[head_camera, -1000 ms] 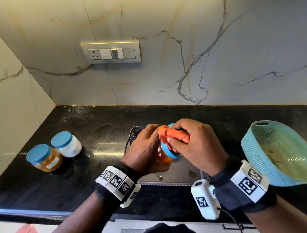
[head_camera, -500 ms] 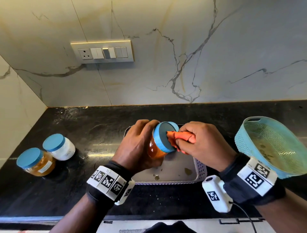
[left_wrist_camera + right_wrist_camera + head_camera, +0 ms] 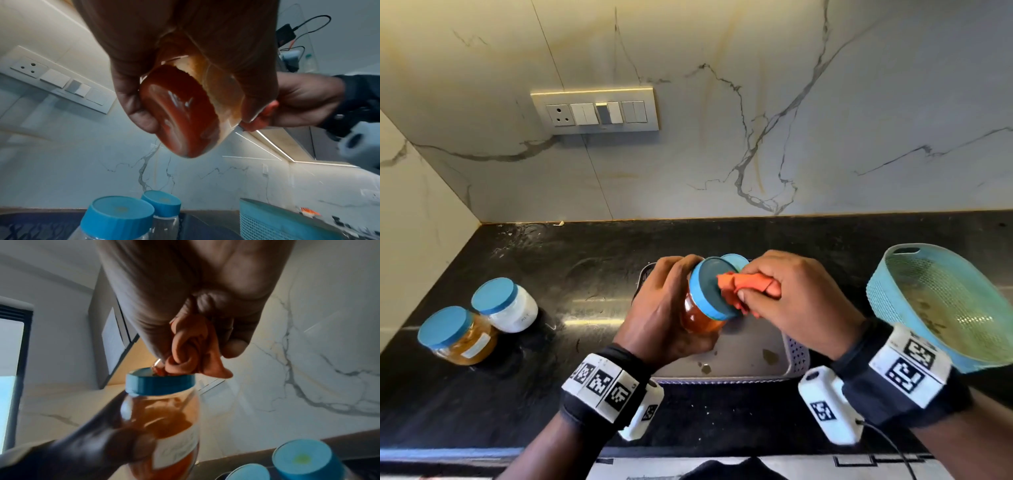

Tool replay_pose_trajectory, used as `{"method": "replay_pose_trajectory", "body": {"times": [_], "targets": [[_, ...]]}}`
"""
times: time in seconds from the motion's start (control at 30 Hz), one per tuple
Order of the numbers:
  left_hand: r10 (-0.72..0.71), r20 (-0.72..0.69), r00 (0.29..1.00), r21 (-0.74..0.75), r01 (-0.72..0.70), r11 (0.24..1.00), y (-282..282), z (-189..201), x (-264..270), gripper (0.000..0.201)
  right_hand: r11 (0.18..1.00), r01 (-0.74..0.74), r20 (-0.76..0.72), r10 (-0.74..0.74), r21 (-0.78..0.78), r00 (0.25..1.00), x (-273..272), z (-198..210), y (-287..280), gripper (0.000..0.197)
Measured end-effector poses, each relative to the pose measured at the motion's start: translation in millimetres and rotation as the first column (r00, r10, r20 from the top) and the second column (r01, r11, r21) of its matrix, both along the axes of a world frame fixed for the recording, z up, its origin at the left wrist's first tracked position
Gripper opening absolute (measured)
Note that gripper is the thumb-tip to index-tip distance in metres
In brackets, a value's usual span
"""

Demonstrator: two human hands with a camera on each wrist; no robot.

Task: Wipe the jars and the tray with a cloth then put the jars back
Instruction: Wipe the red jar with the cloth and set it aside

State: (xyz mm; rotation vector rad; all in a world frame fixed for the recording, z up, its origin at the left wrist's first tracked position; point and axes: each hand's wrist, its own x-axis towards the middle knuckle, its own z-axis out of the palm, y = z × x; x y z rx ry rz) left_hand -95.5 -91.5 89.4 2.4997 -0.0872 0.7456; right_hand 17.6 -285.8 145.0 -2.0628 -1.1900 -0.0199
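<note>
Black stone worktop (image 3: pixel 585 267) meeting a marble-patterned wall, which carries a switch plate (image 3: pixel 594 109). At the right edge of the worktop, a teal perforated basket (image 3: pixel 941 305), tilted. Near the front edge, mid-worktop, a pale tray (image 3: pixel 796 356) with perforated walls; specks lie on its floor. Above the tray, the left hand (image 3: pixel 657 318) holds a jar of orange-brown contents (image 3: pixel 700 317), fingers curled round the glass body, the jar tipped so that its blue lid (image 3: pixel 709 291) faces the right hand (image 3: pixel 791 308). That hand pinches a bunched orange cloth (image 3: pixel 746 287) between thumb and curled fingers and presses it against the lid top. Behind the held jar, the blue lid of another jar (image 3: pixel 736 261) shows over the tray; the wrist views show two such lids below the hands. Toward the left edge of the worktop stand two further blue-lidded jars just beside each other: an amber jar (image 3: pixel 460 335) nearer the edge and a white jar (image 3: pixel 506 306) behind it.
</note>
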Motion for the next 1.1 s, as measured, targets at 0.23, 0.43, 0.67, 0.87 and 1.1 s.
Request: {"method": "replay_pose_trajectory", "body": {"times": [0.23,0.43,0.67,0.87,1.1], "targets": [[0.032,-0.064,0.997,0.084,-0.027,0.996,3,2,6,0.103,0.993,0.043,-0.037,-0.039,0.113,0.999,-7,7,30,0.023],[0.024,-0.046,0.999,0.043,-0.022,0.999,12,4,4,0.097,0.986,-0.168,-0.002,0.168,-0.006,0.986,-18,2,4,0.019],[-0.01,-0.048,0.999,0.065,0.014,0.998,-2,-3,9,0.098,0.997,0.07,0.02,-0.071,0.039,0.997,10,0,10,0.016],[-0.009,-0.017,1.0,0.098,0.011,0.995,9,1,14,0.091,0.986,-0.09,-0.059,0.099,0.139,0.993,-14,10,27,0.021],[0.009,-0.006,1.0,0.021,-0.009,1.0,2,-3,8,0.096,0.995,-0.088,0.028,0.087,0.054,0.996,-13,1,5,0.021]]}}
